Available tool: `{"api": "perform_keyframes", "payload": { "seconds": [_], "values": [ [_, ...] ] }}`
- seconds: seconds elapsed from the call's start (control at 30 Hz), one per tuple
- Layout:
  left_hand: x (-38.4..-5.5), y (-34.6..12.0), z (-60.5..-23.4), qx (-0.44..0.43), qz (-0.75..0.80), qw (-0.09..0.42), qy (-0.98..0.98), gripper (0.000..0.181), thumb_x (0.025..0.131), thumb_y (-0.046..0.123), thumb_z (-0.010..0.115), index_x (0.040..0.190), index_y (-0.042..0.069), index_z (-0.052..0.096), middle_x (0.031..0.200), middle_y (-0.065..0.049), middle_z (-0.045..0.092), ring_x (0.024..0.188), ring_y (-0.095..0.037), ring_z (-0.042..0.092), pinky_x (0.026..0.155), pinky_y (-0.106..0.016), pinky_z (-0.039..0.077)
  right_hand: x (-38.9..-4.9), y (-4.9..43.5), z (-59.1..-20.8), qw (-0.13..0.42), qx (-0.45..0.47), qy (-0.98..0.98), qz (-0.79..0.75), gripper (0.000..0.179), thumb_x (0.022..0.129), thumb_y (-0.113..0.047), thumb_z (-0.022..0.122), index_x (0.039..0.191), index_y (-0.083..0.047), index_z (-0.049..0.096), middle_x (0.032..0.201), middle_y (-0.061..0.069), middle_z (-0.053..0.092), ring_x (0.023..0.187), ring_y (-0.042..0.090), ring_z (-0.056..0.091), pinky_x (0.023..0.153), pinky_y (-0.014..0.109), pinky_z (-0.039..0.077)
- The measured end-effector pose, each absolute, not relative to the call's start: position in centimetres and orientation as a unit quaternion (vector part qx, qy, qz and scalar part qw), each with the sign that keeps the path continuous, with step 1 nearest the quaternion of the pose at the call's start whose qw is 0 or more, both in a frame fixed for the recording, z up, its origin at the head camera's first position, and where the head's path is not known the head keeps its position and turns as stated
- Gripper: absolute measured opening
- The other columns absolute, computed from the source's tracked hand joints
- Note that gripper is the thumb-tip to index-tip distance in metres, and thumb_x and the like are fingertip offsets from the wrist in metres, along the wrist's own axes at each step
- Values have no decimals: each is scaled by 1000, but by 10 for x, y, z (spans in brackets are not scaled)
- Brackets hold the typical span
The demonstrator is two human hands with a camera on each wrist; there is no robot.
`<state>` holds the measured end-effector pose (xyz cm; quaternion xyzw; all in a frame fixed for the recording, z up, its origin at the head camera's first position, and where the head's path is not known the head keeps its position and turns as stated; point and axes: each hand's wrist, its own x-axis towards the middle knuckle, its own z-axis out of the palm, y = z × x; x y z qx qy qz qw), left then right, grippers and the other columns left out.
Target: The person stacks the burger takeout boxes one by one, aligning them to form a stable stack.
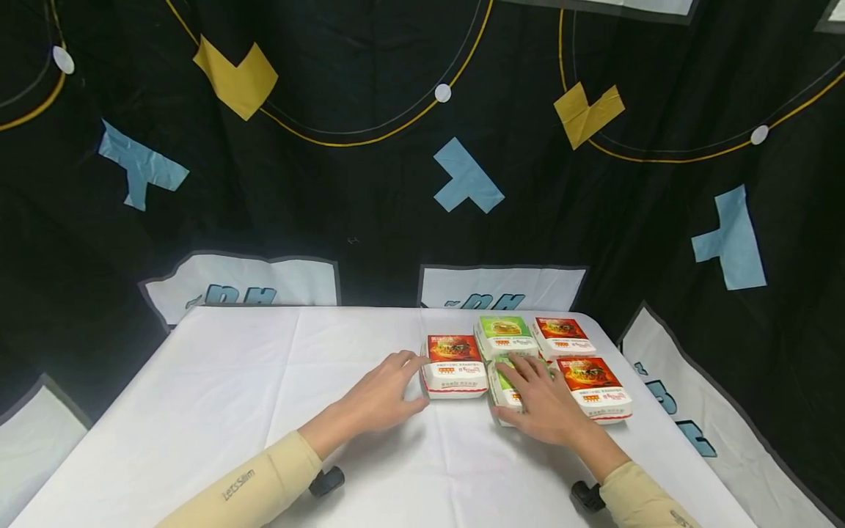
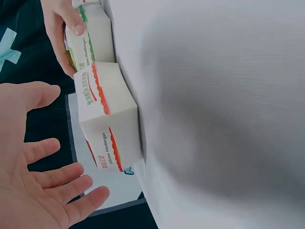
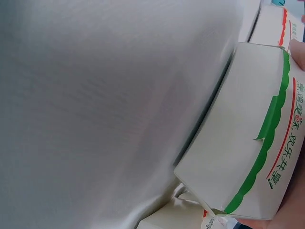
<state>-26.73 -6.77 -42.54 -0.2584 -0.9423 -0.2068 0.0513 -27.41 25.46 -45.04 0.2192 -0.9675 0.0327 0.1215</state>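
Note:
My left hand [image 1: 386, 392] is at the left side of a red-topped hamburger box [image 1: 454, 367]. In the left wrist view its fingers [image 2: 66, 179] are spread, with a gap between them and that box [image 2: 109, 114]. My right hand [image 1: 544, 403] lies over the front green-topped hamburger box [image 1: 505, 396] and grips it, with the thumb against its left side. The green scalloped edge of this box [image 3: 233, 129] fills the right of the right wrist view. The hand hides much of its top.
Another green-topped box [image 1: 505, 336] stands behind the gripped one. On the right are two red-topped boxes, one at the back [image 1: 561, 337] and one in front [image 1: 594, 392]. All stand on a white-covered table [image 1: 198, 411]; a black curtain [image 1: 356, 220] hangs behind it.

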Motion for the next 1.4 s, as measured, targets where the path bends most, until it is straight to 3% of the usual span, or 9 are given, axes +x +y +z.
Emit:
{"api": "perform_keyframes", "payload": {
  "seconds": [0.83, 1.4],
  "values": [
    [-309, -35, -431, -238, -211, 28, -948, 91, 82, 59, 72, 157, 23, 35, 163, -12, 27, 147, -30, 28, 112, -55, 40, -275, 253, -449, 104, 213, -971, 34, 79, 88, -67, 60, 155, -30, 38, 165, 8, 30, 149, 38, 29, 104, 79, 27],
    [-330, -17, -437, -242, -212, 8, -947, 96, 77, 67, 74, 156, 31, 34, 165, -11, 23, 149, -31, 24, 112, -58, 37, -274, 253, -450, 94, 207, -973, 38, 79, 89, -67, 59, 155, -29, 39, 165, 8, 30, 149, 38, 28, 106, 78, 25]
  ]
}}
